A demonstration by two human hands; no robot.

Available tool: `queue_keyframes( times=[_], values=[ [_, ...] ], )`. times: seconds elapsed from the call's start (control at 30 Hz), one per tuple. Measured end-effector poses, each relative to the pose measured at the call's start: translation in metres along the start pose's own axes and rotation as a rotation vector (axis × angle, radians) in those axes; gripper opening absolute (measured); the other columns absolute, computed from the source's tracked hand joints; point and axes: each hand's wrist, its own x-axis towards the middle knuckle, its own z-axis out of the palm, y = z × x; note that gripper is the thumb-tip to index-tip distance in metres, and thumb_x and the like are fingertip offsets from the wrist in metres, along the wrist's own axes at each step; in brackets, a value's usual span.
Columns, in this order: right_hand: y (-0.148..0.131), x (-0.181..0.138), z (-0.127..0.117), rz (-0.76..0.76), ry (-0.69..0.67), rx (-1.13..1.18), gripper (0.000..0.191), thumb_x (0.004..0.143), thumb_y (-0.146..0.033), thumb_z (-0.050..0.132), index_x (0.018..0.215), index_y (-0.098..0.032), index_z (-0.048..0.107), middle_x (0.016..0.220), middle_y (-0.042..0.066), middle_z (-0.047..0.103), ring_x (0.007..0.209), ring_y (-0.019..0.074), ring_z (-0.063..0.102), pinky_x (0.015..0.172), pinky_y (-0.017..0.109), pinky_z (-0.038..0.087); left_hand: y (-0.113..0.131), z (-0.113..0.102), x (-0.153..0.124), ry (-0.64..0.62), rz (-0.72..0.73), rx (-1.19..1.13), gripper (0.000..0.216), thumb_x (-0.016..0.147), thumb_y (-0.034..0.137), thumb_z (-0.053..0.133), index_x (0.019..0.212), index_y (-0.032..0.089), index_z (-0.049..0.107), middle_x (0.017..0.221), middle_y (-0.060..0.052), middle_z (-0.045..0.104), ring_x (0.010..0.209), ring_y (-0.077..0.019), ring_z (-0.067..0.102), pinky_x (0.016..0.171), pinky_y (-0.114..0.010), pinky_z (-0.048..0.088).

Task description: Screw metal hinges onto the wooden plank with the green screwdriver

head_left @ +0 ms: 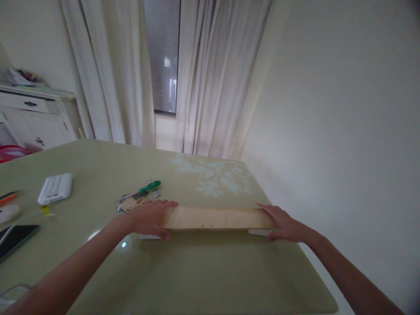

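Note:
A long pale wooden board point(213, 218) lies across in front of me, with two small dark holes near the middle of its front edge. My left hand point(151, 218) grips its left end, fingers over the top and thumb at the front. Around the right end my right hand point(284, 223) is closed in the same way. White pieces show under both ends, one at the left point(150, 237) and one at the right point(259, 232); the hands partly hide them. Just beyond my left hand lie a green-handled screwdriver point(150, 187) and small wooden and metal pieces point(129, 204).
The greenish table point(210, 275) meets a wall on the right. On its left side are a white power bank point(55, 188), a dark phone point(16, 239), a white rounded object point(9, 213) and a cable. Curtains point(216, 78) and a white cabinet point(33, 116) stand behind.

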Motion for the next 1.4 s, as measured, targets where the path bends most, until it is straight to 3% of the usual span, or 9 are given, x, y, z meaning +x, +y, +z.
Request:
queue_keyframes(
  times=[0.2, 0.33, 0.5, 0.6, 0.77, 0.97, 1.03, 1.13, 1.4],
  values=[
    [-0.011, 0.023, -0.011, -0.017, -0.140, -0.176, 0.078, 0.059, -0.021, 0.078, 0.136, -0.016, 0.067, 0.133, 0.018, 0.069, 0.120, 0.0338, 0.065, 0.106, 0.045, 0.048, 0.010, 0.007, -0.006, 0.022, -0.019, 0.022, 0.090, 0.065, 0.043, 0.081, 0.148, 0.023, 0.053, 0.142, -0.018, 0.063, 0.129, -0.0403, 0.060, 0.113, -0.054, 0.043],
    [-0.015, 0.039, -0.013, -0.049, -0.209, -0.202, 0.079, 0.057, -0.023, 0.079, 0.134, -0.019, 0.065, 0.129, 0.014, 0.070, 0.115, 0.0304, 0.067, 0.099, 0.040, 0.051, 0.016, 0.014, -0.018, 0.036, -0.071, 0.012, 0.089, 0.066, 0.041, 0.082, 0.147, 0.020, 0.052, 0.141, -0.018, 0.061, 0.129, -0.0401, 0.059, 0.114, -0.057, 0.040],
    [-0.032, 0.065, -0.012, -0.088, -0.345, -0.300, 0.076, 0.046, -0.031, 0.090, 0.119, -0.019, 0.070, 0.115, 0.013, 0.073, 0.107, 0.0352, 0.069, 0.095, 0.043, 0.052, 0.027, 0.014, -0.034, 0.031, -0.141, 0.036, 0.088, 0.060, 0.035, 0.086, 0.141, 0.021, 0.056, 0.143, -0.018, 0.061, 0.132, -0.0406, 0.058, 0.113, -0.055, 0.042],
    [-0.049, 0.090, -0.009, -0.129, -0.397, -0.383, 0.077, 0.050, -0.034, 0.090, 0.122, -0.017, 0.067, 0.121, 0.015, 0.071, 0.111, 0.0355, 0.068, 0.096, 0.042, 0.052, 0.023, 0.016, -0.047, 0.036, -0.193, 0.049, 0.083, 0.060, 0.029, 0.084, 0.139, 0.020, 0.058, 0.146, -0.018, 0.061, 0.135, -0.0395, 0.057, 0.116, -0.054, 0.041],
    [-0.091, 0.149, 0.006, -0.205, -0.442, -0.492, 0.079, 0.055, -0.035, 0.091, 0.127, -0.017, 0.065, 0.128, 0.015, 0.070, 0.118, 0.0356, 0.066, 0.098, 0.042, 0.052, -0.015, 0.021, -0.071, 0.077, -0.343, 0.052, 0.092, 0.064, 0.032, 0.076, 0.151, 0.020, 0.051, 0.159, -0.017, 0.052, 0.145, -0.0386, 0.050, 0.121, -0.054, 0.037],
    [-0.143, 0.237, 0.033, -0.267, -0.445, -0.608, 0.082, 0.053, -0.031, 0.100, 0.126, -0.018, 0.067, 0.125, 0.013, 0.072, 0.115, 0.0343, 0.069, 0.098, 0.042, 0.054, -0.069, 0.016, -0.093, 0.147, -0.446, 0.084, 0.089, 0.071, 0.041, 0.067, 0.155, 0.020, 0.048, 0.158, -0.019, 0.054, 0.144, -0.0388, 0.052, 0.118, -0.054, 0.039],
    [-0.159, 0.266, 0.044, -0.279, -0.423, -0.657, 0.071, 0.066, -0.035, 0.097, 0.127, -0.017, 0.066, 0.127, 0.013, 0.071, 0.117, 0.0330, 0.067, 0.101, 0.046, 0.054, -0.085, 0.015, -0.096, 0.170, -0.478, 0.080, 0.088, 0.071, 0.044, 0.066, 0.155, 0.021, 0.048, 0.156, -0.018, 0.056, 0.144, -0.0398, 0.052, 0.117, -0.055, 0.039],
    [-0.181, 0.301, 0.063, -0.285, -0.349, -0.705, 0.041, 0.098, -0.040, 0.071, 0.132, -0.018, 0.064, 0.135, 0.011, 0.066, 0.120, 0.0284, 0.066, 0.102, 0.052, 0.055, -0.108, 0.012, -0.098, 0.204, -0.509, 0.059, 0.087, 0.071, 0.047, 0.065, 0.153, 0.020, 0.050, 0.150, -0.019, 0.061, 0.141, -0.0424, 0.054, 0.115, -0.058, 0.040],
    [-0.203, 0.340, 0.085, -0.248, -0.181, -0.600, 0.045, 0.100, -0.040, 0.068, 0.139, -0.020, 0.061, 0.145, 0.012, 0.060, 0.128, 0.0308, 0.062, 0.107, 0.057, 0.053, -0.150, 0.005, -0.097, 0.219, -0.551, 0.028, 0.094, 0.066, 0.048, 0.070, 0.153, 0.018, 0.052, 0.148, -0.020, 0.062, 0.141, -0.0449, 0.053, 0.115, -0.060, 0.040]
  ],
)
